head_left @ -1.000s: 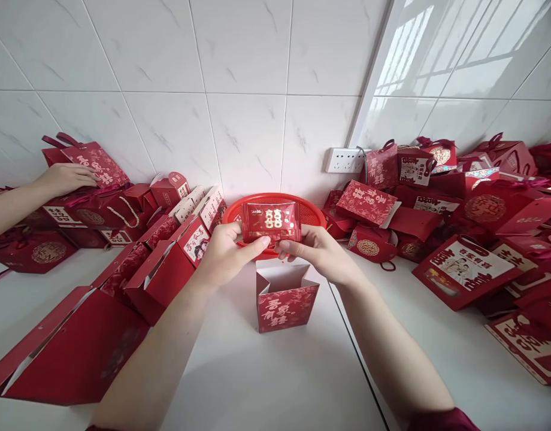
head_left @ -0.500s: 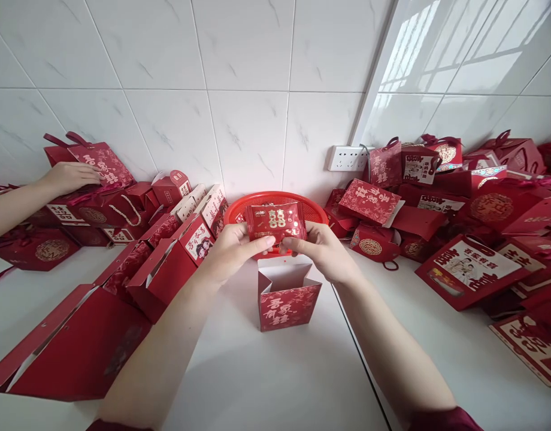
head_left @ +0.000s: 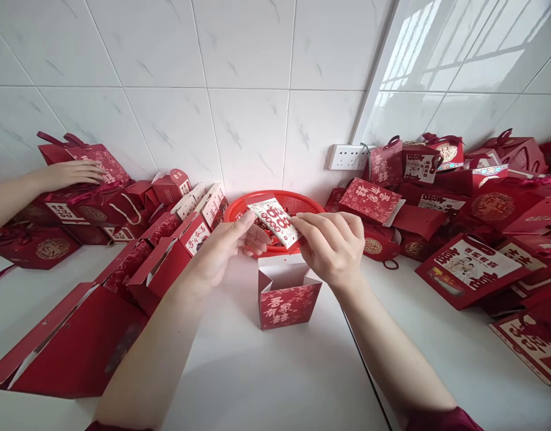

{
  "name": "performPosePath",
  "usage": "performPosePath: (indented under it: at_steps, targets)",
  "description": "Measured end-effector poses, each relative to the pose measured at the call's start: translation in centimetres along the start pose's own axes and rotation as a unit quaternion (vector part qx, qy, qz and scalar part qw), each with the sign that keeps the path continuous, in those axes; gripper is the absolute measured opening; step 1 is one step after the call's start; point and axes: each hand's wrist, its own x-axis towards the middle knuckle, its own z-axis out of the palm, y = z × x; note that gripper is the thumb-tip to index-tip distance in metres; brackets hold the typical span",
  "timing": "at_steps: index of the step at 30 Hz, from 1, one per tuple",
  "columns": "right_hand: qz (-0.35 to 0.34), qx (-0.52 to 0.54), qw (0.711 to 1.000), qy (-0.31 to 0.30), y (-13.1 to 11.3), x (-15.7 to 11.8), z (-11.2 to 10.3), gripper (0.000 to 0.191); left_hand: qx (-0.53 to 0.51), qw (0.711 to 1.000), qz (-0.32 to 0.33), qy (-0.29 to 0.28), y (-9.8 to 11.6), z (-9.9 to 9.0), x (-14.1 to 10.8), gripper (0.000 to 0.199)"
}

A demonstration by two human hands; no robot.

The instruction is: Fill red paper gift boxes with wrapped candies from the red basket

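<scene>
Between my hands is a small flat packet [head_left: 275,222], its white face with red patterns turned up and its edges red. My right hand [head_left: 333,245] pinches it by its lower right edge. My left hand [head_left: 228,248] is spread just left of the packet, holding nothing. Below them an open red gift box [head_left: 290,305] with white lettering stands upright on the white table [head_left: 275,377], its top flaps raised. Behind the packet sits a red plastic basket [head_left: 315,202] with small red packets inside, partly hidden by my hands.
Red boxes [head_left: 78,341] stand in a row at left. Another person's hand [head_left: 78,175] rests on a red bag [head_left: 107,163] at back left. More red gift boxes [head_left: 473,263] are piled at right. A white power strip [head_left: 348,157] lies against the tiled wall.
The packet has turned from its red face to its white face and now tilts. My left hand has let go and opened, while my right hand keeps hold.
</scene>
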Motion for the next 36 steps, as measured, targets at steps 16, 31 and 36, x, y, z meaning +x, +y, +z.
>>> performPosePath:
  at_steps: [16, 31, 36]
  targets:
    - [0.351, 0.548, 0.745, -0.145, 0.4, 1.5, 0.0, 0.036, -0.02, 0.99, 0.124, 0.061, -0.7, 1.6, 0.3, 0.03]
    - [0.349, 0.589, 0.711, -0.164, -1.3, 2.1, -0.8, 0.032, -0.017, 0.979, 0.175, 0.105, -1.9, 3.2, 0.6, 0.022]
    - [0.341, 0.593, 0.713, -0.155, -1.1, 1.9, -0.6, 0.031, -0.028, 0.988, 0.135, 0.07, -2.1, 3.6, 0.6, 0.028]
